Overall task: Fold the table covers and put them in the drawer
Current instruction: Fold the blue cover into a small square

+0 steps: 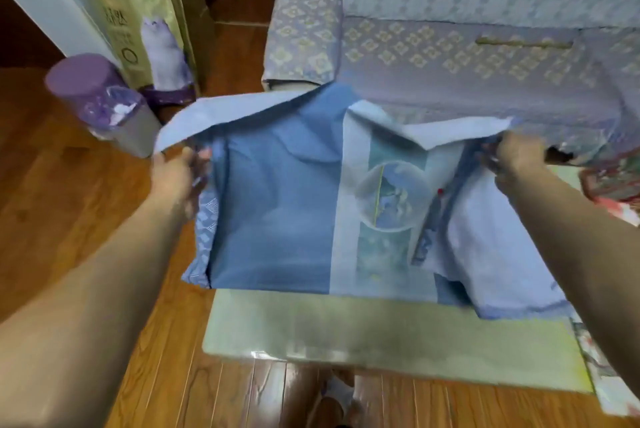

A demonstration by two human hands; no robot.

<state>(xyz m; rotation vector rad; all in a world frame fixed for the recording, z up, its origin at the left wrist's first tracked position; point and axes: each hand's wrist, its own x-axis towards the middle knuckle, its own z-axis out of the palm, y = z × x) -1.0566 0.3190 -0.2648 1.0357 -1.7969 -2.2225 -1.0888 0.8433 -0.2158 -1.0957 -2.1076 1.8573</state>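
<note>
The 2 hands gripped a blue table cover (277,192) over a low table (381,334): left hand (176,175) fingers clamped on its left edge, right hand (516,157) fingers clamped on its right edge.

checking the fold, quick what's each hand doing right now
Left hand: closed on the left edge of the blue cloth.
Right hand: closed on the cloth's right edge.
</note>
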